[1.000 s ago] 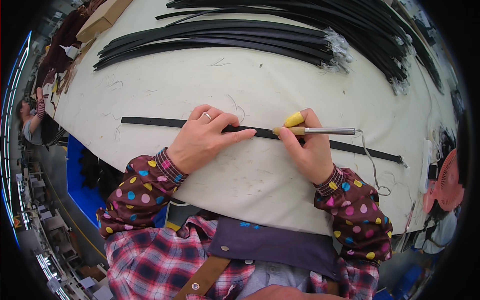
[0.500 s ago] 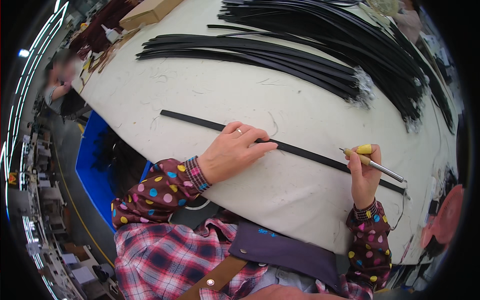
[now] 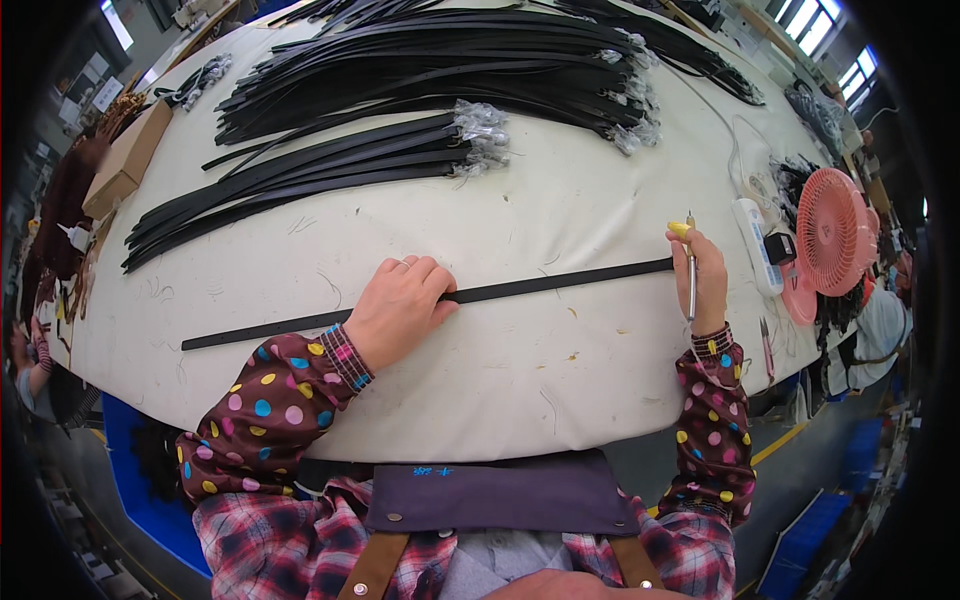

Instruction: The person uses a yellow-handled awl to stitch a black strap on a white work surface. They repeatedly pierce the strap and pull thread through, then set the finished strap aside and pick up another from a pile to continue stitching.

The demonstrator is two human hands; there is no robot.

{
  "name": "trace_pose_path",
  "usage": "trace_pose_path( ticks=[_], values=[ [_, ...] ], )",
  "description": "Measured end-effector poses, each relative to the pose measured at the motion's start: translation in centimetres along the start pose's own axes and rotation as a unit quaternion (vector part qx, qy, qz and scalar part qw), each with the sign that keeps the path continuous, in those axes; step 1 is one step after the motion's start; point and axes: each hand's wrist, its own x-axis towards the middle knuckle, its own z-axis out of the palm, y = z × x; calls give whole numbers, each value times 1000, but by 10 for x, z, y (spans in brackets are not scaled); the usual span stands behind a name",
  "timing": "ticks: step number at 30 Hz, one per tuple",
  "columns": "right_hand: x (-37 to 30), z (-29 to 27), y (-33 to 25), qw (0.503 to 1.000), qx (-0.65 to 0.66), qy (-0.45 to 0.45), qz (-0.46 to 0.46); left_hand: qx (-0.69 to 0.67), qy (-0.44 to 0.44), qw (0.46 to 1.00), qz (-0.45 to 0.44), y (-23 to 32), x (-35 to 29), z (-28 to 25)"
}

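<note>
A long, narrow black strap (image 3: 560, 283) lies across the pale worktable, its left end lower than its right. My left hand (image 3: 395, 310) is closed over it left of the middle, with thumb and fingers pressed to the band. At the strap's right end, my right hand (image 3: 710, 275) grips a slim pen-shaped tool (image 3: 692, 288) with a metal shaft. Its thin tip points away from me, and there is yellow wrapping at the fingers. The strap's right tip is hidden behind that hand.
Bundles of black straps (image 3: 430, 80) with clear plastic-wrapped ends lie across the far side. At right stand a pink fan (image 3: 837, 232) and a white power strip (image 3: 757, 246); tweezers (image 3: 767, 348) lie nearer. A cardboard box (image 3: 128, 160) sits far left, and a blue bin (image 3: 150, 500) below the table edge.
The view has swung to the right, bringing the fan and power strip into sight. My right hand with the tool is now at the strap's right end; my left hand still holds the strap.
</note>
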Motion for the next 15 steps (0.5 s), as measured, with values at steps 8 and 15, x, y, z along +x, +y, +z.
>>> trace_pose_path(
  ticks=[8,15],
  values=[
    [-21,-12,-21,992,113,-49,27,64,-90,993,-30,-59,-68,-77],
    [-12,7,-75,957,226,-180,10,69,-89,984,-137,-74,-80,-95]
  ],
)
